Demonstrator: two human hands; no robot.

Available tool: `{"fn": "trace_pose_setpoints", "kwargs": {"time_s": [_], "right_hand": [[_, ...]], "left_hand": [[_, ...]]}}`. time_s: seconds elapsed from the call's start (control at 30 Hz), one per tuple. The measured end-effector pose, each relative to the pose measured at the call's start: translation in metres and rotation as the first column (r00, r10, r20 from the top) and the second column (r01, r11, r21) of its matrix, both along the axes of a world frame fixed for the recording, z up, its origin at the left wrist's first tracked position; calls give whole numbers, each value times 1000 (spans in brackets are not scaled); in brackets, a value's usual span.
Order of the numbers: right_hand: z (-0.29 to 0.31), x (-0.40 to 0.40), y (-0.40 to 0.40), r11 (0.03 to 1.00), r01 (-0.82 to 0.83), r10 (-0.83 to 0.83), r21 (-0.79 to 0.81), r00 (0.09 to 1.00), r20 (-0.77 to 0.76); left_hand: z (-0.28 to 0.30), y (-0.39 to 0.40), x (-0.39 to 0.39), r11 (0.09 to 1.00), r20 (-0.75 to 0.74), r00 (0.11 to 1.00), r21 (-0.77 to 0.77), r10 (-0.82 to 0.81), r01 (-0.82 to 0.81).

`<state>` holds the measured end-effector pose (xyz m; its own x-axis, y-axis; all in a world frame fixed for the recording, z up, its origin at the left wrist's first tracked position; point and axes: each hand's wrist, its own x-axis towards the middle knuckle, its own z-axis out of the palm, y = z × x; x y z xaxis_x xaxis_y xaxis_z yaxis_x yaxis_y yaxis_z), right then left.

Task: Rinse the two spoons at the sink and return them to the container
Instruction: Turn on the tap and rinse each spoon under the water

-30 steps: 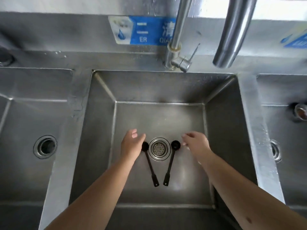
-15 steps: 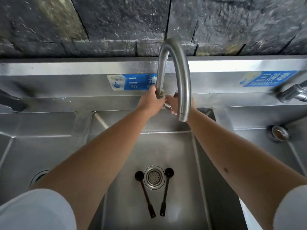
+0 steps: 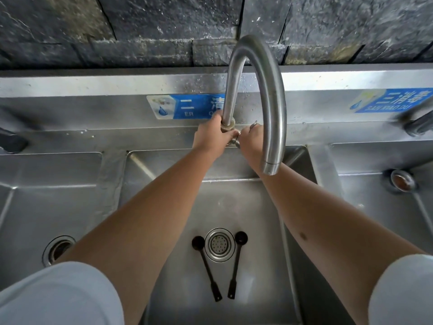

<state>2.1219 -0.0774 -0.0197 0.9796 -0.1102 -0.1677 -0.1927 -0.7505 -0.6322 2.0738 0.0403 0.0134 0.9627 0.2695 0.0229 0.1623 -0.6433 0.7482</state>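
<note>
Two black spoons lie on the floor of the middle steel sink basin (image 3: pixel 246 207), one on each side of the round drain strainer (image 3: pixel 219 245): the left spoon (image 3: pixel 207 269) and the right spoon (image 3: pixel 235 266), bowls up by the drain, handles converging toward me. Both arms reach to the back of the sink. My left hand (image 3: pixel 210 136) is wrapped around the base of the curved steel faucet (image 3: pixel 271 102). My right hand (image 3: pixel 251 139) grips the small faucet lever beside it. No water comes from the spout. No container is in view.
A left basin with its drain (image 3: pixel 57 249) and a right basin with its drain fitting (image 3: pixel 401 180) flank the middle one. Blue labels (image 3: pixel 187 106) sit on the steel backsplash below a dark stone wall. Another tap (image 3: pixel 419 124) juts in at the right.
A second ago both hands were down by the spoons at the drain. They let go, rose to the faucet base and lever, and have held there since; the spoons have not moved.
</note>
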Motion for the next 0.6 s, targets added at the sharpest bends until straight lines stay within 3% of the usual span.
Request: {"fn": "trace_pose_setpoints", "kwargs": {"time_s": [0.1,0.6], "right_hand": [[-2,-1,-2,999,-24,25,-28,999,46],[-14,-6,2,982,77,-85,174,996,37]], "left_hand": [[-2,0,0,1000,4,1000,19,10,-10],[2,-1,-3,998,-79,997,-52,22,-26]]}}
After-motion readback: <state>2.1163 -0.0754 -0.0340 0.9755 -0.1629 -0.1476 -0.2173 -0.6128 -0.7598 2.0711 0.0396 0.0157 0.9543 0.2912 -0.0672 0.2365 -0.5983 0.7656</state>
